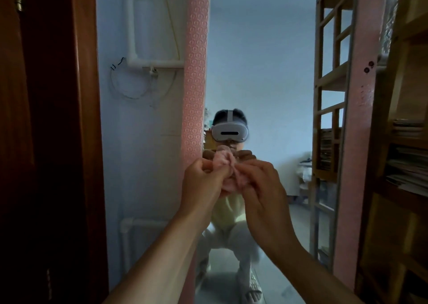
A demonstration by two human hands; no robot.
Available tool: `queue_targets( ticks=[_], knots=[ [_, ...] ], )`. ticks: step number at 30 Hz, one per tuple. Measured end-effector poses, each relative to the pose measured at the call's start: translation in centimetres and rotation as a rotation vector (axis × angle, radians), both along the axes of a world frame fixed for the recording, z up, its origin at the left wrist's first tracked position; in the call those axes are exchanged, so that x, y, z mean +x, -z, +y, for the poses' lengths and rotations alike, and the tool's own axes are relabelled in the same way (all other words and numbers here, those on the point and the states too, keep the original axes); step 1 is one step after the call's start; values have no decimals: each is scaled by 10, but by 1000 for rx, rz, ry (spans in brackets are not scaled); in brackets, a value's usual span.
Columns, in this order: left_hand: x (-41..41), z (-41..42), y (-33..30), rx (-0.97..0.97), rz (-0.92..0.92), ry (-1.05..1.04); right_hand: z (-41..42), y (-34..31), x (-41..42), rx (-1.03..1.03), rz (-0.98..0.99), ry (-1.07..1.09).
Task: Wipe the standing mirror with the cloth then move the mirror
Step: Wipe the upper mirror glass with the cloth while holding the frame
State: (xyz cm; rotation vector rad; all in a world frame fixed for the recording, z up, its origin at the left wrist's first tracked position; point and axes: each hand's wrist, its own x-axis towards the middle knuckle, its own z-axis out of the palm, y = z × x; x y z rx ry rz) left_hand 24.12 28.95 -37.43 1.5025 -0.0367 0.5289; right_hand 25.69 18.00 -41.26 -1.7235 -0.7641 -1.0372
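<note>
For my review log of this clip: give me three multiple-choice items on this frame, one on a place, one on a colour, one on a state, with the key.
1. Where does the wooden shelf unit stand relative to the mirror?
A. to its right
B. to its left
C. behind the person

2. What colour is the cloth?
A. blue
B. pink
C. green

3. How is the cloth held?
A. lying on the floor
B. draped over the frame
C. gripped by both hands

Key: 1 A, the shelves fill the right edge beyond the pink frame. 2 B, the bunched fabric is pink. 3 C, the left hand and right hand both pinch it in front of the glass.
</note>
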Motion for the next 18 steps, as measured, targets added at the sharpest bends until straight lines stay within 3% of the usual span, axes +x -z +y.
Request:
queue_targets(
  ticks=[4,8,11,14,16,18],
  knots=[
    [-5,-9,-12,-105,23,175,8,8,4,-64,-47,-53],
    [-7,0,-13,107,-2,152,-2,5,22,45,-101,26],
    [11,19,-9,288,-118,-184,-2,-5,32,70,-153,175],
    [28,38,-10,290,-203,-593,6,-33,42,70,-178,200],
    [40,48,-4,261,-127,-613,14,-57,56,31,-163,209],
    [55,54,3,203,6,-576,23,-80,73,7,-268,270]
  ],
)
